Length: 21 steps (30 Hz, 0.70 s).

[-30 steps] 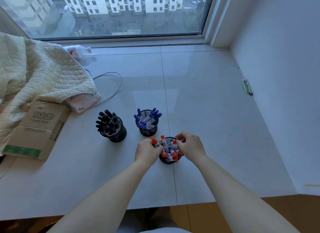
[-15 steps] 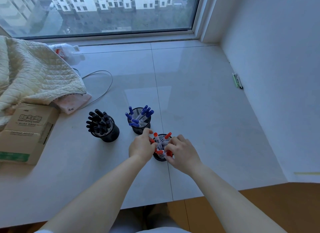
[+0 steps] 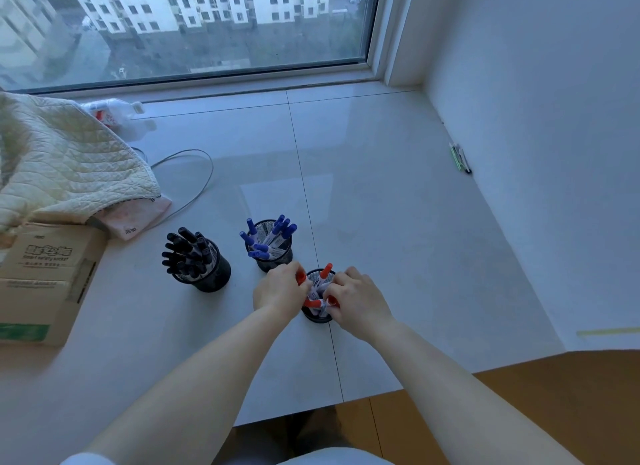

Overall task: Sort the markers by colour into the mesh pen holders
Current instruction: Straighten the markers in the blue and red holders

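3 black wire-mesh pen holders stand near the white table's [image 3: 398,222] front edge: 1 [image 3: 207,276] packed with black-capped markers [image 3: 187,251], 1 [image 3: 273,258] with blue-capped markers [image 3: 273,234], and the nearest [image 3: 317,317] with red-capped markers [image 3: 325,271]. The left hand [image 3: 278,291] and right hand [image 3: 358,300] flank the nearest holder, each grip curled onto the red markers. Bare tabletop stretches right toward the wall; a cardboard box [image 3: 41,277] sits at the left edge
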Tool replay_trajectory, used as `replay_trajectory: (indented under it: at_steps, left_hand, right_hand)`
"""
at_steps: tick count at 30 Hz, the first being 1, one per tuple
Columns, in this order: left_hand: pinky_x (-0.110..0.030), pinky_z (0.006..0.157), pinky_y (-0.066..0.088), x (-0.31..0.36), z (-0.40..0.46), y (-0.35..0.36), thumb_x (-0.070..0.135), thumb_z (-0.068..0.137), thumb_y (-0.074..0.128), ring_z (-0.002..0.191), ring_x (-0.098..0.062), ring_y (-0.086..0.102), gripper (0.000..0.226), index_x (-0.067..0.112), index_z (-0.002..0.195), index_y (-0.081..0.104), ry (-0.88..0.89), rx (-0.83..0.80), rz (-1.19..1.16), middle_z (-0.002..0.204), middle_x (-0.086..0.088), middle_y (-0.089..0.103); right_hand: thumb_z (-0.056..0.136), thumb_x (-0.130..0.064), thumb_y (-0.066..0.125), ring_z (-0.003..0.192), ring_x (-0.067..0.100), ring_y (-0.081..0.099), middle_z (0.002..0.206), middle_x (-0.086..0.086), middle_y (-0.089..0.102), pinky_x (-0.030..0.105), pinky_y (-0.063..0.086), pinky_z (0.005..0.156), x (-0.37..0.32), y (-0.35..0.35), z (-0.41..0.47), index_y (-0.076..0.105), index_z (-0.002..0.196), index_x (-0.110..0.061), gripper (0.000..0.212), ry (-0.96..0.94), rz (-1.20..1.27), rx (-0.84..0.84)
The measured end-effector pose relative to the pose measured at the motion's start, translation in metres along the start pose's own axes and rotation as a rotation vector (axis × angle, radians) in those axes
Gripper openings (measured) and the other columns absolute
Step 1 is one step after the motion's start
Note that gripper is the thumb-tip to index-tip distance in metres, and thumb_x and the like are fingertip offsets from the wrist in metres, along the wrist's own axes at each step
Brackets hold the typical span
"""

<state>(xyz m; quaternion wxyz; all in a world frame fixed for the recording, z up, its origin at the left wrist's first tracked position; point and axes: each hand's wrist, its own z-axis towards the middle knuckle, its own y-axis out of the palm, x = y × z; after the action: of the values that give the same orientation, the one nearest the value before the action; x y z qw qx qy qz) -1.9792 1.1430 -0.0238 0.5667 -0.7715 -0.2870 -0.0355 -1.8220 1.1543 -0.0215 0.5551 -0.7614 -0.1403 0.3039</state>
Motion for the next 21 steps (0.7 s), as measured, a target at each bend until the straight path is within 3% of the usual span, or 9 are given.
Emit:
replay_trajectory:
  at_steps: [5,9,16,21]
  left_hand:
    - [-0.03,0.065,0.047,-0.001,-0.005,-0.011,0.04,0.087,0.056,0.082,-0.013,0.056,0.016,0.027,0.095,0.058,0.039,0.062,-0.072,0.094,0.008,0.063]
    - [-0.03,0.07,0.05,-0.004,-0.01,-0.029,0.042,0.086,0.057,0.081,-0.012,0.059,0.014,0.029,0.091,0.057,0.023,0.089,-0.194,0.085,0.011,0.062]
    - [-0.027,0.055,0.038,-0.013,-0.02,-0.06,0.044,0.088,0.052,0.071,-0.016,0.054,0.02,0.024,0.086,0.053,-0.027,0.24,-0.369,0.076,0.005,0.057]
    - [-0.03,0.065,0.045,-0.022,-0.03,-0.069,0.036,0.089,0.052,0.077,-0.02,0.062,0.019,0.021,0.079,0.055,-0.117,0.279,-0.716,0.076,0.001,0.065]
  right_hand:
    - [0.087,-0.036,0.057,0.102,0.019,0.046,0.102,0.0,0.06,0.029,0.037,0.084,0.002,-0.011,0.001,0.063,0.1,-0.015,0.025,0.165,0.245,0.057]
    - [0.086,-0.037,0.061,0.09,0.018,0.052,0.091,0.002,0.058,0.03,0.042,0.077,0.001,-0.025,0.003,0.062,0.092,-0.013,0.025,0.278,0.452,0.097]
    - [0.087,-0.039,0.057,0.057,0.008,0.045,0.062,-0.009,0.049,0.025,0.036,0.054,0.003,-0.05,0.005,0.05,0.078,-0.023,0.02,0.389,0.677,0.223]
    - [0.091,-0.036,0.051,0.063,0.017,0.048,0.07,0.002,0.054,0.028,0.038,0.058,0.003,-0.061,0.005,0.047,0.072,-0.018,0.027,0.547,0.931,0.428]
